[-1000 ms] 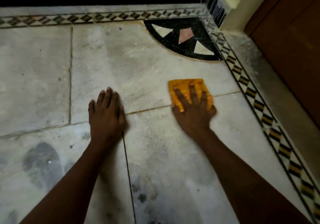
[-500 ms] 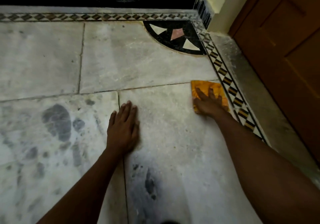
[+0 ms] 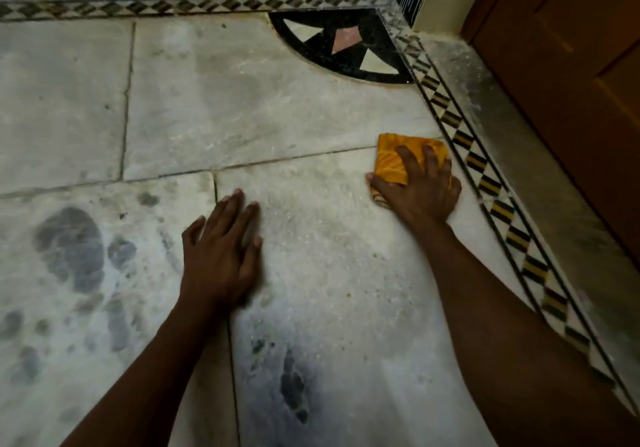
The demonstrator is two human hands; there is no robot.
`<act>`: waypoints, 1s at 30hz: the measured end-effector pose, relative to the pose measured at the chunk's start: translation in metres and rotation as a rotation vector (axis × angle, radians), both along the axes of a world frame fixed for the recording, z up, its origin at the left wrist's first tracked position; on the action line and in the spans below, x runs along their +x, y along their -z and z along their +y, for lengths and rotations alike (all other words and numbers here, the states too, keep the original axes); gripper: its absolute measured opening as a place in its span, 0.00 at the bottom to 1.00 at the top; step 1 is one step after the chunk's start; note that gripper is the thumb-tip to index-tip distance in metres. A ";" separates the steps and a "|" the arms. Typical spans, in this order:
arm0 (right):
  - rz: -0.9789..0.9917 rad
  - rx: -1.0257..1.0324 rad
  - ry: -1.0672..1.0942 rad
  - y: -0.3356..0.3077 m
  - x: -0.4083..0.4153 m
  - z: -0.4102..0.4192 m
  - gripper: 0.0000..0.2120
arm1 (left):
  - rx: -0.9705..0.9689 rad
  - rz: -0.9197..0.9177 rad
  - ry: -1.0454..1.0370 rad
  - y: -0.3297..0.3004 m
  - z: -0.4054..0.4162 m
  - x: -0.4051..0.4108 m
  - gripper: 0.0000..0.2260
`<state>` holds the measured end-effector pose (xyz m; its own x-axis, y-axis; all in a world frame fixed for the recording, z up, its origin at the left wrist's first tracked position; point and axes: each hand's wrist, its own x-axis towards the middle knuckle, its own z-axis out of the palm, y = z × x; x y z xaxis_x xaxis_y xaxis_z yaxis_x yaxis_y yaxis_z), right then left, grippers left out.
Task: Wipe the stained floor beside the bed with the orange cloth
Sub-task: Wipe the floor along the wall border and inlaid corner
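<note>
So the right hand (image 3: 420, 188) is spread flat, pressing the orange cloth (image 3: 398, 157) onto the marble floor (image 3: 242, 107) just beside the patterned border (image 3: 485, 176). Left hand (image 3: 221, 256) lies open on the floor, holding nothing, dark stains (image 3: 71, 247) nearby.

Right hand (image 3: 420, 190): palm down, fingers spread, pressing the orange cloth (image 3: 394, 162) on the floor (image 3: 242, 107)
Cloth: folded, just beside the patterned border (image 3: 485, 183)
Left hand (image 3: 221, 249): flat on the floor
Stains (image 3: 72, 245): dark, left of the left hand
</note>
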<state>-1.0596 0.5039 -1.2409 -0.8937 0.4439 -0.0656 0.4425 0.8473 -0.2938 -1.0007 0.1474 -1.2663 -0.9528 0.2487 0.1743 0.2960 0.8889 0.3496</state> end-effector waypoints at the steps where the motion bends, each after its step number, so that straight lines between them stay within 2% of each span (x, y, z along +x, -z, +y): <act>1: 0.021 -0.001 -0.009 0.000 -0.003 -0.006 0.44 | 0.003 0.003 -0.002 -0.001 0.000 -0.002 0.28; 3: 0.048 -0.027 -0.070 -0.006 0.001 -0.015 0.45 | -0.015 -0.010 -0.004 -0.003 0.001 0.000 0.28; 6: 0.120 -0.071 -0.292 -0.007 0.033 -0.037 0.43 | -0.008 -0.022 -0.016 -0.005 0.002 0.000 0.28; 10: 0.148 0.039 -0.555 0.005 0.101 -0.045 0.39 | -0.022 -0.023 -0.007 -0.004 0.000 -0.001 0.28; 12: 0.109 0.068 -0.510 -0.002 0.123 -0.017 0.39 | -0.013 -0.022 -0.003 -0.003 -0.002 -0.002 0.28; 15: -0.010 0.091 -0.236 -0.008 0.130 0.021 0.41 | -0.006 -0.028 0.013 0.000 -0.003 -0.003 0.28; 19: -0.105 0.001 -0.091 -0.019 0.121 0.014 0.42 | 0.004 -0.039 0.034 -0.005 -0.002 -0.002 0.29; 21: -0.079 0.037 -0.160 -0.016 0.128 -0.013 0.40 | 0.005 -0.043 0.029 -0.005 -0.001 -0.003 0.30; 24: 0.022 0.049 -0.401 -0.007 0.158 -0.064 0.38 | -0.002 -0.064 0.029 -0.009 -0.002 -0.001 0.30; 26: 0.012 0.023 -0.514 -0.001 0.183 -0.103 0.37 | 0.009 -0.066 0.011 -0.010 -0.004 -0.001 0.30; 30: 0.050 0.064 -0.524 0.006 0.197 -0.126 0.31 | 0.033 -0.075 0.000 -0.010 -0.003 -0.003 0.31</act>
<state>-0.8623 0.3777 -1.2466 -0.9981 -0.0614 -0.0047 -0.0584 0.9679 -0.2443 -1.0034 0.1447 -1.2562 -0.9634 0.2443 0.1101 0.2679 0.8766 0.3998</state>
